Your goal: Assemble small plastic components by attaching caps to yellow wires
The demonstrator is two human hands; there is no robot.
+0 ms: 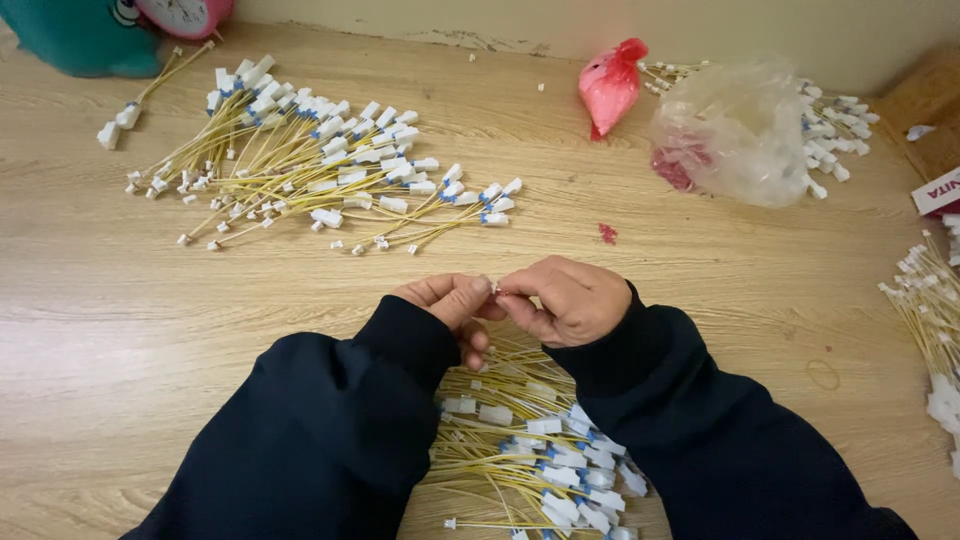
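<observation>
Wide wooden bench (120, 330), busy on all sides. Far left, a big fanned heap of leads (310, 165), yellow wires with white plugs and blue bands, looking like the finished lot. Near centre, under the dark sleeves, a second pile (530, 450) of the same leads, seemingly the stock in work. Right edge, another bundle (925, 310) spilling in. Far right, a clear bag (735, 130) over more white plugs, a small red bag (610, 85) just beside it. Far left corner, a teal toy (70, 35) with a pink clock (185, 15). Left hand (450, 305) and right hand (565, 300) touching at centre, both closed in a pinch on one tiny white tip (495, 288) between the fingertips, above the near pile. Roughly midway by the look of the heaps: plenty done, plenty left.
</observation>
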